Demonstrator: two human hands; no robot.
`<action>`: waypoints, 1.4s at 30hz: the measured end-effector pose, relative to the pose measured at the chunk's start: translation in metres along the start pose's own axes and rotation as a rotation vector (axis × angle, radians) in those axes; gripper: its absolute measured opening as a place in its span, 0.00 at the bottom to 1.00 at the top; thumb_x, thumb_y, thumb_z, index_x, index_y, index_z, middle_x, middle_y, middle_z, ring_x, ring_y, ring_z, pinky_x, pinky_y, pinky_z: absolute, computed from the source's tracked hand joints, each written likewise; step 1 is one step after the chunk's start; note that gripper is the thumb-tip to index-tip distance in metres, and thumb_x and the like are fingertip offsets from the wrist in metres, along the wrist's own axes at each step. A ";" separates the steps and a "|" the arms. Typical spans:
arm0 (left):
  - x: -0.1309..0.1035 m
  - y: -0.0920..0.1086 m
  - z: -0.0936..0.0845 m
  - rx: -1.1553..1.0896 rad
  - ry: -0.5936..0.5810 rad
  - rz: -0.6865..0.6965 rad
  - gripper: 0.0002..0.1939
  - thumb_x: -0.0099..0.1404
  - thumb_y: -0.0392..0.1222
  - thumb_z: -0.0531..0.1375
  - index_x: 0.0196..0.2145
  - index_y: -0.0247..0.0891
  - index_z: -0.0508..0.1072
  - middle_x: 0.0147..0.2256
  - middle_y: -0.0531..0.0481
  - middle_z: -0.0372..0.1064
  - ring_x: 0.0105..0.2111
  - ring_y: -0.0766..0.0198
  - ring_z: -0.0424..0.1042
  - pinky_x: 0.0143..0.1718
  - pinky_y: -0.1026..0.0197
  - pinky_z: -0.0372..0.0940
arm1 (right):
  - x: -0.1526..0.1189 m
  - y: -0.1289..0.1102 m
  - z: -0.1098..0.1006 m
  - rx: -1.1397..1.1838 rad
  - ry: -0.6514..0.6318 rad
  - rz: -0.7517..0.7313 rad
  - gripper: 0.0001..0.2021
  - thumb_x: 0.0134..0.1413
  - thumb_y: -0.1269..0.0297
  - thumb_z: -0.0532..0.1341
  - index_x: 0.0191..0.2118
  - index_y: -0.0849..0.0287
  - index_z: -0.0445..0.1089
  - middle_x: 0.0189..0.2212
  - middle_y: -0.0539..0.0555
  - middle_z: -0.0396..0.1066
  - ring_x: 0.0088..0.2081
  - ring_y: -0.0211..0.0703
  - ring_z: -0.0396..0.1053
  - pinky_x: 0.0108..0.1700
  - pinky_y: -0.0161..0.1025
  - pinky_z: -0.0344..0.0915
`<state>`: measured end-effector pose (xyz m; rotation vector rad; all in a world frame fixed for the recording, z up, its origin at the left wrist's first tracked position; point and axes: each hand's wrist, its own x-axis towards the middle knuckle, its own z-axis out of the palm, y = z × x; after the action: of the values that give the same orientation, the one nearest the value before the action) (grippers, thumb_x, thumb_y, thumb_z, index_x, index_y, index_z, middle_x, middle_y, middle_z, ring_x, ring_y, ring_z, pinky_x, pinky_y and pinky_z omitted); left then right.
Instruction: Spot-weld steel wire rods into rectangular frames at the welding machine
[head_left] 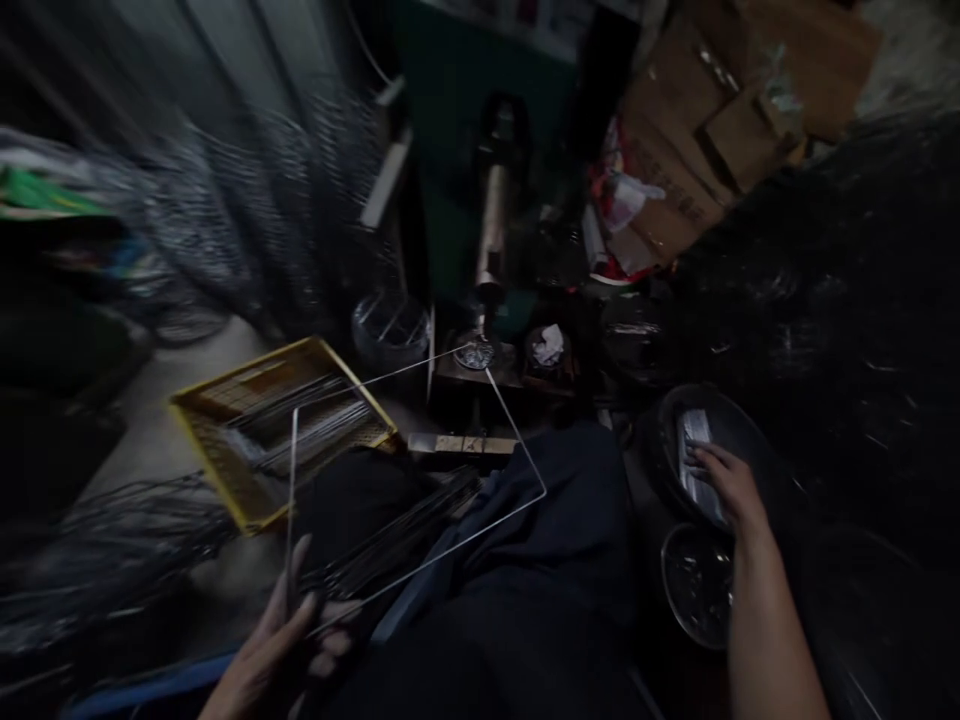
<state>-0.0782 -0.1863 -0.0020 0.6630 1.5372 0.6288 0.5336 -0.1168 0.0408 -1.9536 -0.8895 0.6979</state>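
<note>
My left hand (289,630) is closed around a thin bent metal wire frame (531,455) at the lower left. The wire runs out over my lap in a large angular loop. Its far end meets the small round metal plate (475,354) of a machine (493,215) in front of me. On the right, my right hand (724,478) reaches down to a bundle of short silvery metal pieces (694,440) in a dark round basin (739,425). Its fingers are bent together at the bundle; whether a piece is between them is too dim to see.
A yellow plastic crate (247,515) holding wire rods stands at front left. Dark bent wires (135,520) lie beside it. Nearer my right arm is a round bowl (697,585) with small items. Flattened cardboard (682,130) leans at back right, and a white crumpled scrap (549,344) sits by the machine.
</note>
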 end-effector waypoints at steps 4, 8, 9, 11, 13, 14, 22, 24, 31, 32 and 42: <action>-0.006 0.011 0.005 -0.465 -0.014 0.004 0.60 0.47 0.55 0.73 0.68 0.66 0.42 0.29 0.50 0.79 0.22 0.56 0.75 0.19 0.61 0.66 | -0.026 -0.041 0.014 -0.163 -0.166 -0.227 0.29 0.50 0.44 0.67 0.50 0.61 0.76 0.50 0.62 0.73 0.54 0.61 0.68 0.57 0.54 0.66; -0.005 0.024 0.015 -0.549 -0.094 0.039 0.62 0.48 0.43 0.75 0.69 0.59 0.40 0.28 0.48 0.78 0.21 0.58 0.74 0.19 0.66 0.65 | -0.068 -0.090 0.044 -0.312 -0.422 -0.394 0.32 0.53 0.47 0.67 0.61 0.56 0.68 0.58 0.59 0.66 0.61 0.59 0.61 0.65 0.56 0.55; -0.005 0.024 0.017 -0.545 -0.106 0.045 0.62 0.49 0.43 0.75 0.70 0.58 0.39 0.29 0.48 0.78 0.21 0.58 0.74 0.19 0.66 0.66 | -0.079 -0.099 0.054 -0.327 -0.480 -0.427 0.32 0.54 0.47 0.67 0.62 0.55 0.66 0.59 0.58 0.65 0.61 0.58 0.60 0.65 0.55 0.56; -0.006 0.022 0.018 -0.523 -0.126 0.057 0.62 0.51 0.44 0.74 0.70 0.57 0.37 0.30 0.48 0.78 0.22 0.59 0.74 0.20 0.65 0.67 | -0.099 -0.112 0.073 -0.338 -0.582 -0.496 0.32 0.56 0.49 0.67 0.64 0.54 0.64 0.61 0.56 0.63 0.62 0.56 0.60 0.65 0.54 0.56; -0.006 0.019 0.019 -0.502 -0.141 0.062 0.61 0.53 0.45 0.73 0.70 0.56 0.36 0.29 0.48 0.78 0.21 0.59 0.74 0.20 0.65 0.67 | -0.115 -0.119 0.093 -0.355 -0.672 -0.572 0.32 0.57 0.50 0.67 0.64 0.52 0.63 0.62 0.56 0.61 0.63 0.55 0.58 0.65 0.53 0.56; -0.006 0.018 0.019 -0.494 -0.147 0.062 0.60 0.53 0.46 0.73 0.70 0.56 0.36 0.29 0.47 0.78 0.21 0.59 0.74 0.20 0.65 0.67 | -0.120 -0.120 0.102 -0.374 -0.710 -0.617 0.32 0.57 0.51 0.67 0.65 0.51 0.62 0.63 0.55 0.60 0.63 0.55 0.57 0.65 0.53 0.56; -0.011 0.022 0.019 -0.510 -0.157 0.050 0.58 0.54 0.48 0.72 0.70 0.57 0.39 0.29 0.47 0.78 0.22 0.58 0.74 0.20 0.64 0.67 | -0.125 -0.111 0.137 -0.532 -0.859 -0.814 0.34 0.58 0.57 0.67 0.67 0.48 0.56 0.63 0.54 0.60 0.66 0.54 0.52 0.66 0.62 0.46; -0.013 0.024 0.021 -0.495 -0.155 0.053 0.57 0.54 0.49 0.71 0.70 0.57 0.38 0.30 0.47 0.78 0.22 0.58 0.74 0.21 0.64 0.68 | -0.124 -0.107 0.139 -0.556 -0.864 -0.819 0.34 0.58 0.57 0.66 0.67 0.47 0.55 0.63 0.54 0.60 0.66 0.54 0.52 0.66 0.63 0.46; -0.019 0.031 0.025 -0.428 -0.163 0.049 0.54 0.58 0.52 0.68 0.70 0.52 0.39 0.29 0.47 0.78 0.23 0.59 0.74 0.22 0.65 0.68 | -0.121 -0.101 0.143 -0.601 -0.856 -0.799 0.32 0.58 0.59 0.65 0.66 0.50 0.57 0.62 0.55 0.61 0.66 0.55 0.52 0.65 0.62 0.48; -0.019 0.031 0.025 -0.429 -0.169 0.053 0.54 0.58 0.52 0.68 0.71 0.52 0.38 0.29 0.47 0.78 0.23 0.59 0.74 0.22 0.64 0.68 | -0.121 -0.100 0.143 -0.606 -0.856 -0.797 0.32 0.58 0.60 0.66 0.66 0.50 0.57 0.62 0.56 0.61 0.66 0.55 0.52 0.65 0.62 0.48; -0.011 0.021 0.022 -0.405 -0.183 0.080 0.55 0.59 0.52 0.67 0.71 0.51 0.35 0.29 0.46 0.77 0.23 0.57 0.74 0.22 0.63 0.68 | -0.123 -0.096 0.141 -0.627 -0.824 -0.809 0.32 0.58 0.60 0.65 0.67 0.49 0.56 0.62 0.56 0.61 0.66 0.54 0.52 0.64 0.60 0.48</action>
<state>-0.0551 -0.1799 0.0188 0.4582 1.1722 0.8858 0.3259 -0.1123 0.0728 -1.5052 -2.4575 0.7663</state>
